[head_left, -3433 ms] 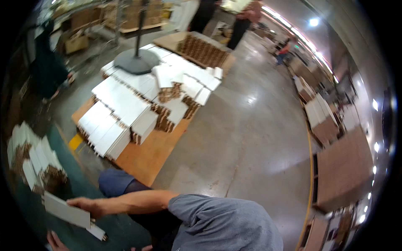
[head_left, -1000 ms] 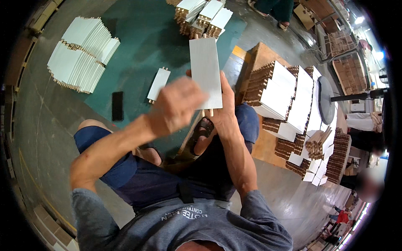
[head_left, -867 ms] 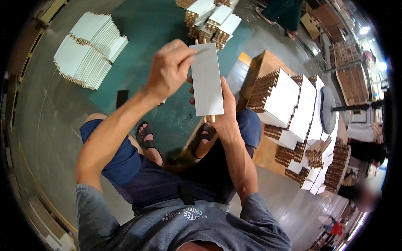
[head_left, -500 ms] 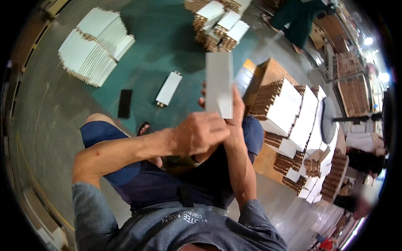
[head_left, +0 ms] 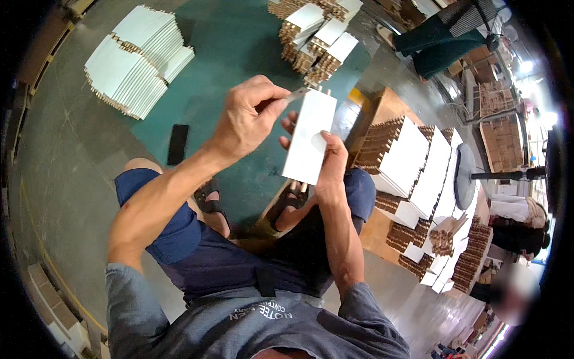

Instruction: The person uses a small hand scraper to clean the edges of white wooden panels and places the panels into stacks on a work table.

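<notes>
My right hand (head_left: 332, 158) grips a white rectangular board (head_left: 312, 119) by its right edge, thumb on the face and fingers behind. Short wooden dowels stick out of the board's upper and lower ends. At its upper left corner my left hand (head_left: 254, 110) pinches a small, thin, pale strip (head_left: 296, 95) between thumb and forefinger. The strip touches or nearly touches that corner; its kind is unclear. A black phone (head_left: 178, 144) lies on the green mat (head_left: 203, 66), left of my left forearm.
Stacks of white boards stand on the mat, one far left (head_left: 131, 66) and a doweled pile (head_left: 320, 36) ahead. Rows of boards (head_left: 406, 155) fill a wooden pallet (head_left: 388, 107) at right, beside a round dark fan-like object (head_left: 465, 178). A person (head_left: 445, 39) is at the upper right.
My left hand has moved from the board's lower end up to its upper left corner. The board has tilted, showing its dowels. The loose board on the mat no longer shows.
</notes>
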`<state>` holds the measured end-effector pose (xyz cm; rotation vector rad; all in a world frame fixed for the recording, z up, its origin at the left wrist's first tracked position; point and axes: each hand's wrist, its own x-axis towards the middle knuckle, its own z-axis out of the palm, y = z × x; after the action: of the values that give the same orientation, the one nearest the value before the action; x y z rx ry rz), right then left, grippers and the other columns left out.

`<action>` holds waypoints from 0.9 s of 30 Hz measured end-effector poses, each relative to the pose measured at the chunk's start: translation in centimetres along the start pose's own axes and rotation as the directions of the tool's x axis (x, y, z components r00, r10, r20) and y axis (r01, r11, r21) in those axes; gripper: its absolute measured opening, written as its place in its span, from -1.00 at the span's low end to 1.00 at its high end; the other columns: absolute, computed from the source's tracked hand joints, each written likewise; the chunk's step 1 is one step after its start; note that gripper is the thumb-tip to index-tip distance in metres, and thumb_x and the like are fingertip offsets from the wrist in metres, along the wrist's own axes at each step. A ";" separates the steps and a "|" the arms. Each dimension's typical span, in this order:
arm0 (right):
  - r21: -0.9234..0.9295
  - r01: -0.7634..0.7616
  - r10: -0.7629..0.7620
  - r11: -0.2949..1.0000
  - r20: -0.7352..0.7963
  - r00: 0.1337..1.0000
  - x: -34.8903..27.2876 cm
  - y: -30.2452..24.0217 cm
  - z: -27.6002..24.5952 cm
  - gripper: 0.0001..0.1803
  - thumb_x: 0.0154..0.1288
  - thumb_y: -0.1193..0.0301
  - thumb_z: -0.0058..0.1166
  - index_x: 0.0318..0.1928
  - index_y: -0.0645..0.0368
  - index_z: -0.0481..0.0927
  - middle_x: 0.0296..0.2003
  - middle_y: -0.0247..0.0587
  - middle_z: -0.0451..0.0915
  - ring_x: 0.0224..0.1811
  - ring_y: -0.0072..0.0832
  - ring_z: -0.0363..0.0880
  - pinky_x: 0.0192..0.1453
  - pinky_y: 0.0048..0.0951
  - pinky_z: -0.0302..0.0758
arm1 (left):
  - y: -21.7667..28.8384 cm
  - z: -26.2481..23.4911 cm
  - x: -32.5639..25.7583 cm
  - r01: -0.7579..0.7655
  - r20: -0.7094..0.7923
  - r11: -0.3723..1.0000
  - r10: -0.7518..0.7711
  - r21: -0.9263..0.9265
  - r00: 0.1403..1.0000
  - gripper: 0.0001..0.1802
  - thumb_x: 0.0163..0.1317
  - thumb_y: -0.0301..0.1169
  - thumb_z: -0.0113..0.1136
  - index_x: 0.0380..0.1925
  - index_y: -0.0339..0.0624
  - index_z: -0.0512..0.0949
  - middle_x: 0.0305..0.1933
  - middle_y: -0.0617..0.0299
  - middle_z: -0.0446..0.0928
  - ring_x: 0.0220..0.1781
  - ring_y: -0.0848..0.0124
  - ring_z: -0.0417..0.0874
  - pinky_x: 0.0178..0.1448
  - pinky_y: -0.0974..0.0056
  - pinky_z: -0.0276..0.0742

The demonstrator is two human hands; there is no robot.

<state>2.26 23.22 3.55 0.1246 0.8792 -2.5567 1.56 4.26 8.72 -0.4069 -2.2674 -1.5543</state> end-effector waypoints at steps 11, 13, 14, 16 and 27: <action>0.032 -0.122 0.115 0.992 0.173 0.978 -0.8 0.1 0.1 -0.33 0.59 -0.01 -0.44 0.44 0.20 0.26 0.30 0.09 0.44 0.27 -0.04 0.51 0.18 0.00 0.62 | -2.6 1.7 1.5 -0.162 -0.005 0.955 0.168 0.247 0.986 -0.91 0.23 -0.57 0.22 -0.31 -0.35 0.67 -0.35 0.03 0.57 -0.36 0.16 0.66 -0.29 0.14 0.58; 0.018 -0.108 0.105 0.994 0.110 0.988 -0.7 0.3 -0.1 -0.36 0.60 0.01 -0.42 0.42 0.20 0.30 0.27 0.06 0.48 0.24 -0.08 0.54 0.19 -0.06 0.62 | -2.6 2.0 1.2 -0.171 0.029 0.956 0.169 0.237 0.985 -0.89 0.22 -0.59 0.20 -0.29 -0.35 0.68 -0.34 0.04 0.59 -0.32 0.17 0.64 -0.23 0.15 0.55; 0.012 -0.101 0.099 0.995 0.077 0.992 -0.5 0.3 -0.2 -0.38 0.61 0.03 -0.40 0.41 0.20 0.31 0.25 0.05 0.51 0.22 -0.10 0.56 0.20 -0.08 0.61 | -2.4 2.1 1.1 -0.176 0.048 0.957 0.170 0.231 0.984 -0.87 0.22 -0.60 0.19 -0.27 -0.35 0.68 -0.34 0.05 0.60 -0.29 0.18 0.62 -0.20 0.15 0.53; 0.305 -0.225 0.094 0.925 0.389 0.916 1.3 0.9 -5.7 -0.38 0.62 0.06 -0.44 0.42 0.23 0.28 0.28 0.07 0.47 0.29 -0.09 0.49 0.27 -0.10 0.56 | -2.6 3.5 -0.1 -0.315 0.168 0.920 0.281 0.235 0.945 -0.84 0.18 -0.62 0.17 -0.26 -0.32 0.68 -0.35 0.06 0.59 -0.29 0.17 0.61 -0.20 0.14 0.53; 0.384 -0.263 0.038 0.885 0.502 0.864 0.9 -0.3 -4.8 -0.39 0.62 0.04 -0.37 0.36 0.25 0.37 0.25 0.02 0.52 0.23 -0.22 0.56 0.33 -0.17 0.49 | -2.3 4.2 -0.3 -0.354 0.121 0.911 0.335 0.212 0.934 -0.75 0.10 -0.68 0.15 -0.23 -0.26 0.68 -0.35 0.10 0.55 -0.33 0.17 0.58 -0.26 0.12 0.54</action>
<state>1.10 25.97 -0.26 -0.2922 0.0840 -2.4178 0.27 7.38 5.30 -0.7699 -2.2509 -1.1028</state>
